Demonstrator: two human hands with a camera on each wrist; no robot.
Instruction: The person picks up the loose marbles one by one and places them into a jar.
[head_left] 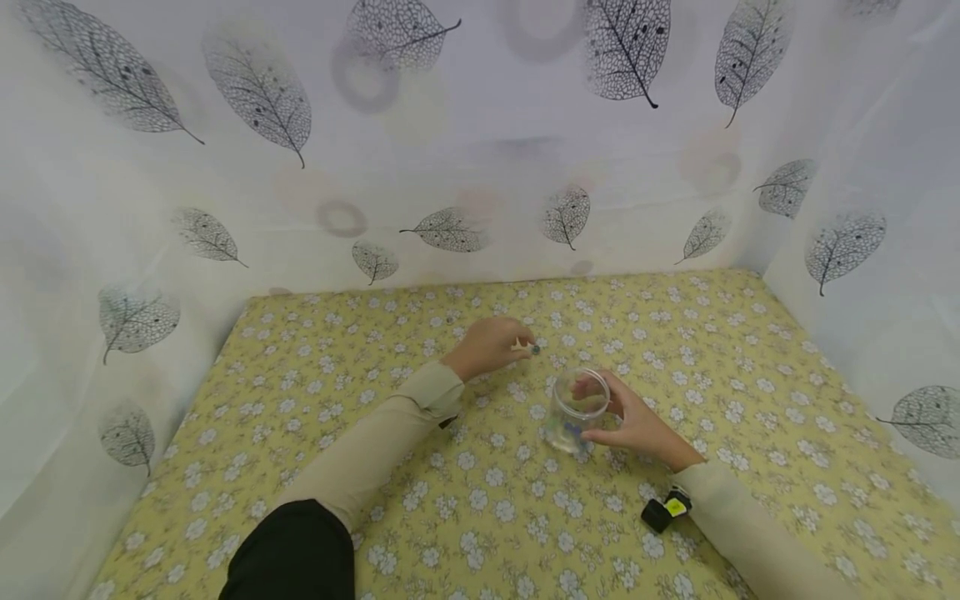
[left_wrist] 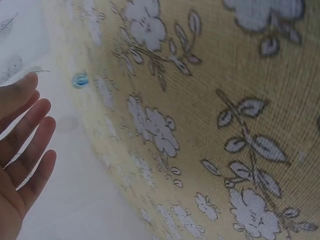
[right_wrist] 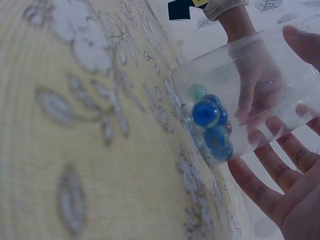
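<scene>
My left hand [head_left: 491, 346] reaches out over the cloth, its fingertips close to a small glass marble [head_left: 536, 350]. In the left wrist view the blue-tinted marble [left_wrist: 80, 80] lies on the cloth, a little apart from the loosely bent fingers [left_wrist: 37, 122]. A clear, open-topped jar [head_left: 558, 421] stands nearer me on the right. My right hand [head_left: 633, 421] grips its side, thumb on one side and fingers on the other. Several blue and greenish marbles [right_wrist: 205, 113] are gathered at the bottom of the jar, seen through its wall in the right wrist view.
A yellow floral cloth [head_left: 480, 517] covers the table. White curtains [head_left: 480, 167] with a leaf print enclose its back and sides. A black strap device with a yellow-green patch [head_left: 677, 505] is on my right wrist. Another tiny round thing [head_left: 450, 320] lies farther back.
</scene>
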